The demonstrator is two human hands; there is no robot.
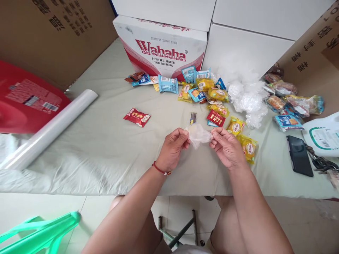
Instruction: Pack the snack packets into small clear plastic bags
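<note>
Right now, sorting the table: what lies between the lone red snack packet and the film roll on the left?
Nothing: in the head view, only bare table cloth lies between the red snack packet and the film roll.

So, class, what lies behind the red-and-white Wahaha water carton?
Behind the red-and-white Wahaha water carton, plain white boxes are stacked. Their lower parts and the table surface there are hidden by the carton.

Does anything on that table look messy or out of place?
One red snack packet lies alone, apart from the heap of snack packets near the Wahaha box. A black phone sits near the table's front edge. Both hands pinch a crumpled clear plastic bag.
</note>
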